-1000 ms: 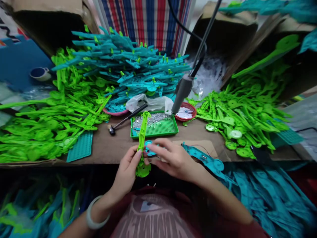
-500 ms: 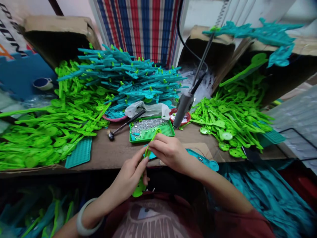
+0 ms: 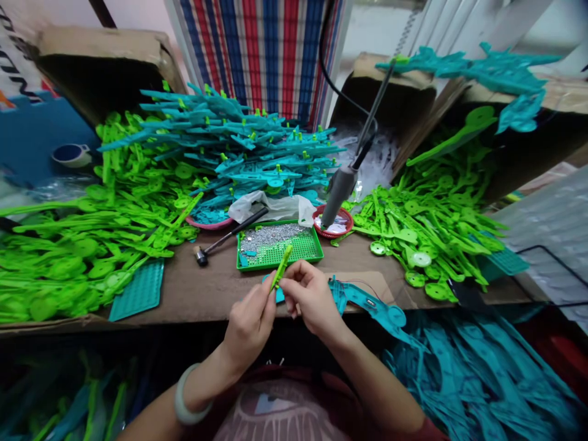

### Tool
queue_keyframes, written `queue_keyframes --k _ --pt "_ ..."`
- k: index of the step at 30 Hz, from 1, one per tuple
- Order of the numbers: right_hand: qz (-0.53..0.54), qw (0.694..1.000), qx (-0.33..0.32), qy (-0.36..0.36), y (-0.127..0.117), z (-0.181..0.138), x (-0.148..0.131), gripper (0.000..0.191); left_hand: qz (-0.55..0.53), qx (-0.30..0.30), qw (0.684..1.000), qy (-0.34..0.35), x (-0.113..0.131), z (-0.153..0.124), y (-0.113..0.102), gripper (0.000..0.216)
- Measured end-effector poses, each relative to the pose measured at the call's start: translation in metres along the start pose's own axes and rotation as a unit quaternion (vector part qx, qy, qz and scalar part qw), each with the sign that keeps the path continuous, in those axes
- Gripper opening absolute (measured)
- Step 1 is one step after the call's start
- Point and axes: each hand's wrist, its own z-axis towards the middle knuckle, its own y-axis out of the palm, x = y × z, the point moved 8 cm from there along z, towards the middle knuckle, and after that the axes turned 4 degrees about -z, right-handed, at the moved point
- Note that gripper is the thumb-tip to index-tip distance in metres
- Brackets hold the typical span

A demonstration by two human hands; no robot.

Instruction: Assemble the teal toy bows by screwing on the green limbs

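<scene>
A slim green plastic part point(image 3: 283, 262) stands tilted up out of my left hand point(image 3: 250, 324), its lower end hidden in the closed fingers. Close on its right side is my right hand point(image 3: 312, 300), thumb and fingers curled together, the fingertips at the part's edge. Whether those fingers hold a small piece is too small to tell. Partly covered behind my hands lies a flat blue piece point(image 3: 279, 295). To the right of my right hand, a long teal plastic part point(image 3: 379, 306) rests across the table edge.
A green tray point(image 3: 303, 246) of small metal bits is ahead, with a hammer point(image 3: 225, 237) left of it. An electric screwdriver point(image 3: 339, 193) hangs over a red basket point(image 3: 342, 228). Piles of green parts point(image 3: 92, 251) and teal parts point(image 3: 239, 147) cover the table point(image 3: 193, 291).
My left hand has turned the green part more upright, its round end now out of sight. My right hand has slid down from its upper end. The teal part at right shows more fully.
</scene>
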Motion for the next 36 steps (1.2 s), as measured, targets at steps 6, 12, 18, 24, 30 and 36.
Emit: queue_keyframes --k 6,12,18,24,30,36 --pt "-0.155 0.966 0.072 -0.193 -0.01 -0.008 -0.013 0.011 0.008 -0.019 0.999 -0.034 -0.018 -0.004 0.003 0.035" --pt "-0.19 0.957 0.007 -0.22 -0.003 -0.01 -0.01 0.022 0.013 0.017 0.998 -0.059 -0.028 -0.011 -0.001 0.035" --pt "-0.124 0.982 0.005 -0.144 -0.01 -0.005 0.006 0.018 0.007 0.016 0.999 -0.048 -0.024 -0.011 0.0 0.036" --pt "-0.208 0.964 0.031 -0.166 -0.012 -0.007 0.003 0.018 0.032 0.011 0.999 -0.027 -0.021 -0.015 0.003 0.037" --pt "-0.317 0.894 0.079 -0.307 -0.007 -0.019 -0.01 0.017 0.052 -0.002 0.999 -0.014 -0.018 -0.018 0.009 0.038" --pt "-0.305 0.865 0.124 -0.379 -0.012 -0.028 -0.001 0.022 0.028 -0.007 0.999 -0.027 -0.017 -0.02 0.014 0.04"
